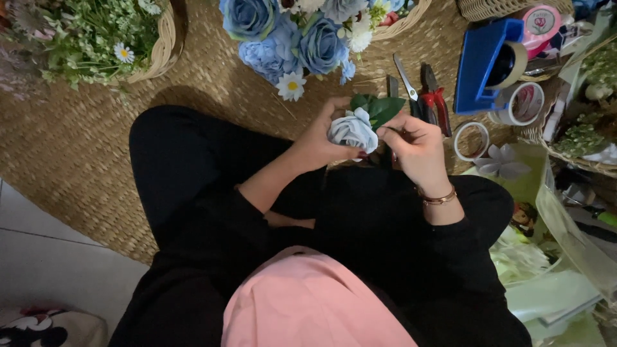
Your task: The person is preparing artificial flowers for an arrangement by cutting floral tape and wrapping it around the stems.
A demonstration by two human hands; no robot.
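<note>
Your left hand cups pale blue rose over lap, fingers closed round bloom. Right hand pinches at green leaves just beside it. Keep bloom steady, don't crush petals; seat leaves snug against base. Scissors, red pliers lie near on woven mat.

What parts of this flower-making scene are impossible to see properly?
Head view:
- Pale blue rose: its stem, hidden behind left hand and right hand.
- Blue flower basket: cut off by the top edge.
- Scissors: handles hidden behind the right hand.
- Clear bags: contents dim, blurred.
</note>
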